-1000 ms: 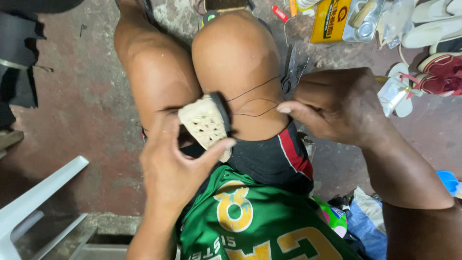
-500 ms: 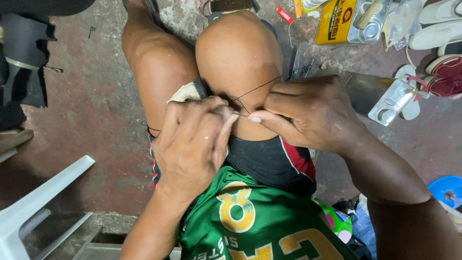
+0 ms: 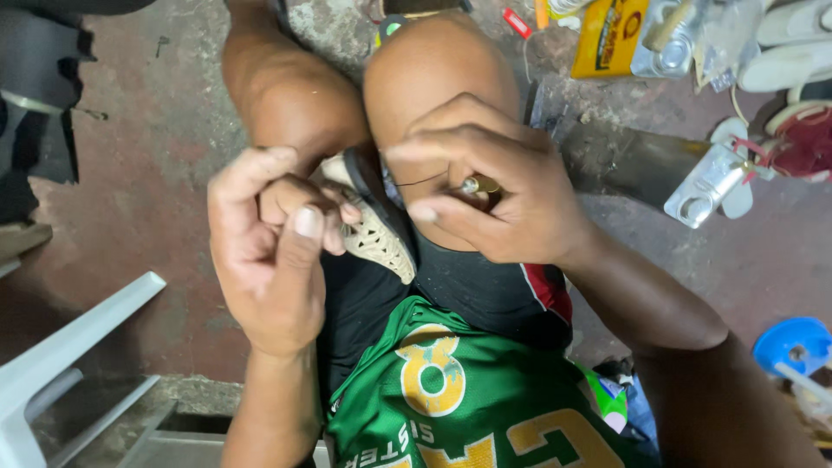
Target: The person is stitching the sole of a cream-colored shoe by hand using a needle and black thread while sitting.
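Left hand (image 3: 269,251) curled closed around the upper end of a small cream shoe sole (image 3: 374,236), fingers (image 3: 305,227) clenched over it, thumb raised. Sole wedged between the two bare knees (image 3: 433,78), tread side up, dark rim along one edge, lower tip pointing down toward the black shorts (image 3: 485,286). Right hand (image 3: 494,195) just beside it, fingers pinched on a small brass-coloured awl handle (image 3: 479,184); dark thread (image 3: 416,182) running from there toward the sole. Tip of the tool hidden, contact with the sole not discernible. Judged light and fairly flexible, rubbery, perforated tread giving decent grip; likely to bend or twist if held by the tip only, so best pinched across the thick middle or clamped between the knees, as here. Thread thin, prone to snag or slip; better held close to the tool. Seated over a rough reddish concrete floor (image 3: 147,173). Yellow can (image 3: 611,39), clear bottle (image 3: 706,184), red and white shoes (image 3: 802,139) well apart at upper right. White plastic chair (image 3: 69,364) at lower left, blue lid (image 3: 793,345) at lower right. Green jersey (image 3: 451,399) below.
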